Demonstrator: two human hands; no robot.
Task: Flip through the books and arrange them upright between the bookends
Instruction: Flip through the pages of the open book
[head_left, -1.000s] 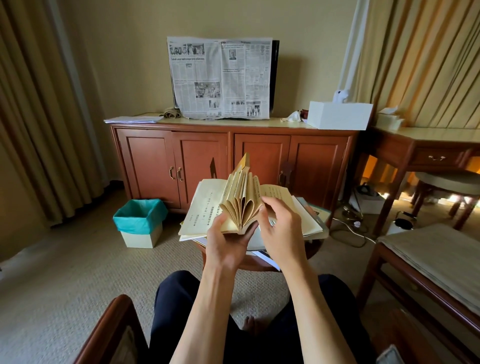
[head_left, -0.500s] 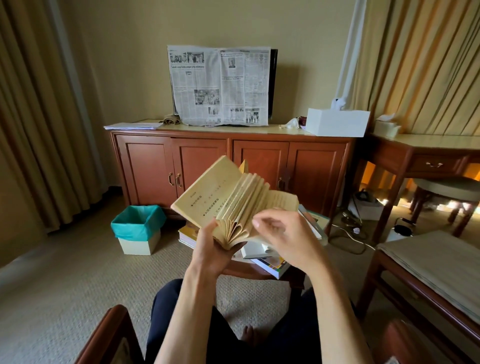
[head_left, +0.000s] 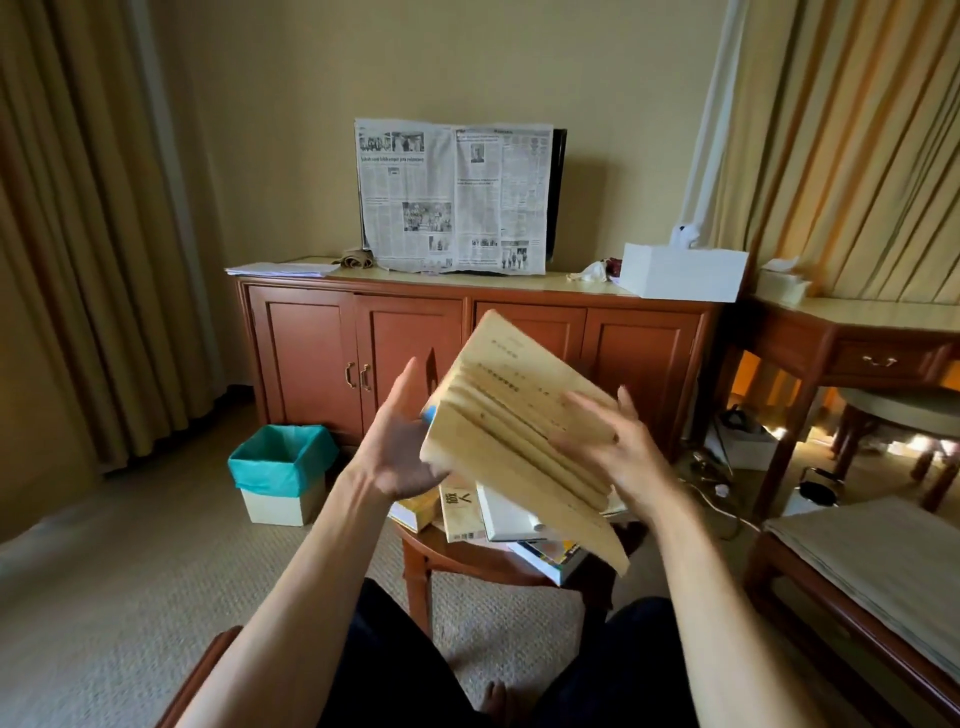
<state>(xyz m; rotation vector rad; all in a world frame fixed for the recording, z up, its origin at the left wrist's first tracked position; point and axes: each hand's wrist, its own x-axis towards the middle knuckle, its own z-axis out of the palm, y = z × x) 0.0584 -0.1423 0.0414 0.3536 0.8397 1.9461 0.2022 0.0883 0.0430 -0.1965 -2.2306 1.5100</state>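
Observation:
A yellowed paperback (head_left: 498, 441) is held tilted in the air above a small round wooden table (head_left: 441, 551), its pages still slightly fanned. My right hand (head_left: 618, 457) holds it from the right, fingers spread over the top page; the thumb is hidden. On the book's left edge my left hand (head_left: 397, 441) rests with a flat palm and straight fingers. Below, several other books lie flat on the table: a cream one (head_left: 460, 512), a white one (head_left: 511, 517), a yellow one (head_left: 415, 506) and a colourful one (head_left: 550, 553). No bookends are in sight.
A red-brown sideboard (head_left: 405, 353) stands ahead, bearing a newspaper-covered screen (head_left: 454, 197) and a white box (head_left: 680, 273). A teal-lined bin (head_left: 280, 473) sits on the carpet at left. A desk (head_left: 857, 338), stool, floor cables and a cushioned bench (head_left: 872, 561) fill the right.
The fanned pages have fallen nearly shut and the book has swung to tilt down to the right. My left hand has released its grip under the spine and opened flat.

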